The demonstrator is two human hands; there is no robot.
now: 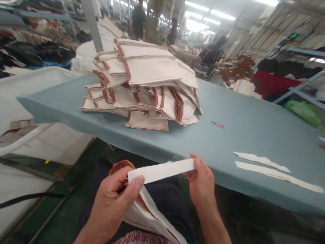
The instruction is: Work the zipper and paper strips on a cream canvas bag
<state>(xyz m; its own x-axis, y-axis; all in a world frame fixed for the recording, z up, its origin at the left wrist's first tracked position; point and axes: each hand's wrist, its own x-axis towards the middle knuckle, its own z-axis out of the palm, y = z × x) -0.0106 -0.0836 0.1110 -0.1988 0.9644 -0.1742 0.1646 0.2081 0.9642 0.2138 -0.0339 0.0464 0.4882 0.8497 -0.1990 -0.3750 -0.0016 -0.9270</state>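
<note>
A short white fabric strip [162, 172] is stretched between my two hands above my lap. My left hand [114, 196] pinches its left end between thumb and fingers. At the other end, my right hand [200, 176] grips the strip with the thumb on top. Under the left hand hangs a cream fabric piece with brown edging [149, 206], lying across my lap. Whether the left fingers also hold that piece is hidden. A few loose threads show behind the strip, near the table edge.
On the blue-covered table [203, 145] stands a tall pile of cream fabric pieces with brown binding [152, 71]. A small pink-handled tool [218, 125] lies right of it. Two white strips [276, 176] rest at the right. White bins [50, 142] stand left; people are farther back.
</note>
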